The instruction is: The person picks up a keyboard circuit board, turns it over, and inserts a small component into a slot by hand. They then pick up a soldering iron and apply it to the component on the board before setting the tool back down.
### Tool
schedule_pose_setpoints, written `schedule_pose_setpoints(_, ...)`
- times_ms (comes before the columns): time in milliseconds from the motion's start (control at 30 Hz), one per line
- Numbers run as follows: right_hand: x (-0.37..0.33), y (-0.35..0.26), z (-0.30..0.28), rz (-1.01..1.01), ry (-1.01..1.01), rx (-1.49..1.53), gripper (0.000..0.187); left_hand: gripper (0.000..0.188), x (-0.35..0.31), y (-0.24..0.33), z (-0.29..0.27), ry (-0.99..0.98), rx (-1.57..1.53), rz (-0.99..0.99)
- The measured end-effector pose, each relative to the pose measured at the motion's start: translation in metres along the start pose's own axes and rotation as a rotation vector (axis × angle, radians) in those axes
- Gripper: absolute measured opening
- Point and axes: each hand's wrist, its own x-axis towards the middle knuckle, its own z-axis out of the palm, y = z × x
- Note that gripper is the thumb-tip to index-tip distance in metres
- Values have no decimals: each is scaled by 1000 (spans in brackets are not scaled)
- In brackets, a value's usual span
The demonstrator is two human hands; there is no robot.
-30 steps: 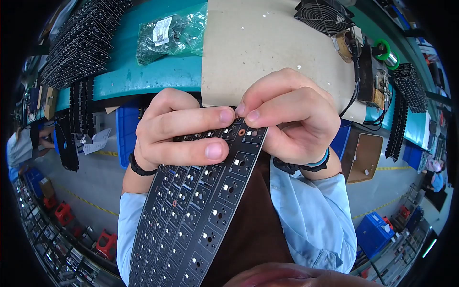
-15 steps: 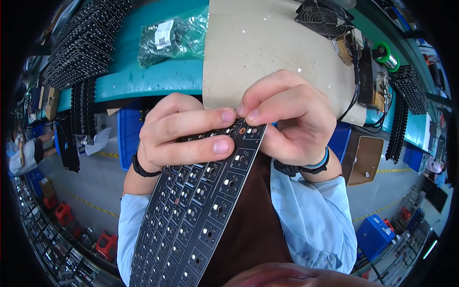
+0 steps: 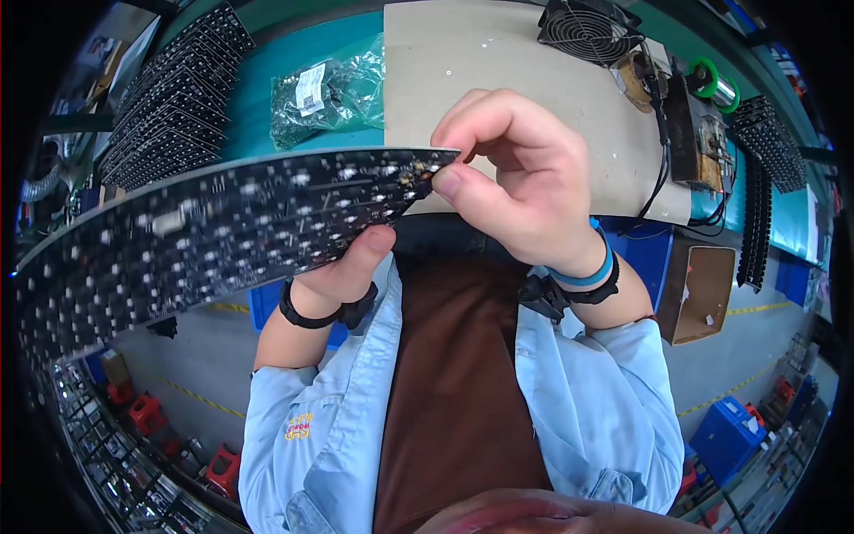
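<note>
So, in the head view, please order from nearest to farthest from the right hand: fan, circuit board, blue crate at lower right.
1. Circuit board, touching the right hand, left side.
2. Fan, upper right.
3. Blue crate, lower right.

lettering (image 3: 300, 427) on blue shirt (image 3: 614, 409), white label (image 3: 310, 90) (print illegible) on bag (image 3: 360, 87)

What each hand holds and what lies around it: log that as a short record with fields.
Left hand: holds the board near its lower edge; fingers hidden behind it
Right hand: thumb and finger at the board's right corner
Board pose: raised, tilted, its dotted face toward the camera
Far left: stacked boards
Left of centre: clear bag, white label
Centre: beige sheet
Far right: fan, green spool
</note>
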Motion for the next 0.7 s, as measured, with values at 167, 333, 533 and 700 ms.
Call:
schedule_pose_setpoints(167, 0, -3, -2, 52, 41, 112, 13, 48, 11, 15, 17, 101, -248, -173)
schedule_pose_setpoints(333, -3, -11, -4, 27, 86, 166, 13, 55, 28, 26, 30, 113, -411, -188)
schedule_pose_setpoints(533, -16, -15, -15, 38, 242, 263, 21, 61, 51, 40, 29, 58, -659, -299)
schedule_pose_setpoints(700, -30, -10, -25, 64, 308, 243, 22, 51, 69, 50, 27, -128, -996, -243)
